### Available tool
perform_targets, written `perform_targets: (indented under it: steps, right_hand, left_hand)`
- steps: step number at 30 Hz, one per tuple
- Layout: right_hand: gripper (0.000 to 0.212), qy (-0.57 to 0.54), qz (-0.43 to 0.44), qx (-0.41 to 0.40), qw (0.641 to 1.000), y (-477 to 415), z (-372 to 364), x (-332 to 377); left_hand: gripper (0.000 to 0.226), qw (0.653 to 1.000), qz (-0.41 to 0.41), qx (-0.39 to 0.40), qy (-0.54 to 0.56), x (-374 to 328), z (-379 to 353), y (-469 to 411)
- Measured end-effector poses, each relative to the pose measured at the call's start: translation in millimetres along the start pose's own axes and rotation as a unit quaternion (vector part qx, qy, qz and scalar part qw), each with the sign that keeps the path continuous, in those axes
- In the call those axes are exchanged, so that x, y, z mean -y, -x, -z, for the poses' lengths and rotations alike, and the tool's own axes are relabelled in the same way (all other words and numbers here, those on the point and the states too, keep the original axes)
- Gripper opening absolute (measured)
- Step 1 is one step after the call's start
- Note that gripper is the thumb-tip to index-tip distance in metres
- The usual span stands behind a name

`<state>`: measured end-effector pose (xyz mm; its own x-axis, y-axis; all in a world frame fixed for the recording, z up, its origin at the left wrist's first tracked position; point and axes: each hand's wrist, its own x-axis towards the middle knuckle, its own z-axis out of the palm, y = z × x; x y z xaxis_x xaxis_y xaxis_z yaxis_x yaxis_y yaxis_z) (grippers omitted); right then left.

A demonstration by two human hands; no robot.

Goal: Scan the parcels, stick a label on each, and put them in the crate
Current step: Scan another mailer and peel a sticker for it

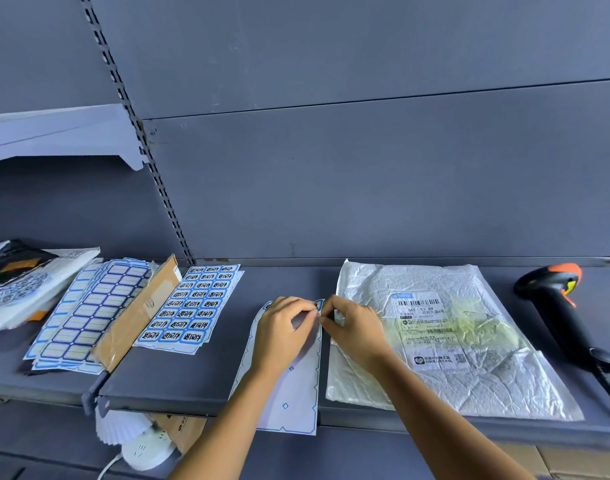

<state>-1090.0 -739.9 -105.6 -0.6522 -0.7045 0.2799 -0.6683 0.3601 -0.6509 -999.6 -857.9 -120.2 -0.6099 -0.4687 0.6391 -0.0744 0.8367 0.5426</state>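
the near-empty label sheet (pixel 289 400) overhangs the shelf (pixel 175 375) edge. at its far corner the left hand (pixel 284 327) pinches it while the right hand (pixel 353 327) seems to pinch a label (pixel 319 304), fingertips curled. the parcel (pixel 487 386) lies just right of that hand, long axis running away.

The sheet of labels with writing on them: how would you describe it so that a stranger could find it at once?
On the grey shelf, find the tilted strip of brown cardboard towards the left end. The sheet of labels lies flat directly to its right. Unlike the blank blue-framed labels on the cardboard's left, every label here carries bold black characters.
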Motion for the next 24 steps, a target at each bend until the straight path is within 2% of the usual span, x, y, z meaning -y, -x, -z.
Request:
perform_targets:
  steps: [4,7,24]
  right_hand:
    - [0.013,-0.003,-0.005,0.003,1.000,0.1,0.5,0.7]
    - [0.010,-0.010,-0.007,0.004,1.000,0.3,0.3,0.0]
    - [0.018,-0.004,0.008,-0.002,1.000,-0.1,-1.5,-0.7]
  left_hand:
    - [0.020,1.000,0.009,-0.004,0.007,-0.2,0.5,-0.7]
    - [0.010,1.000,0.016,0.003,0.013,0.6,-1.0,-0.5]
    - [0.010,0.999,0.016,0.024,0.024,4.1,-3.0,-4.0]
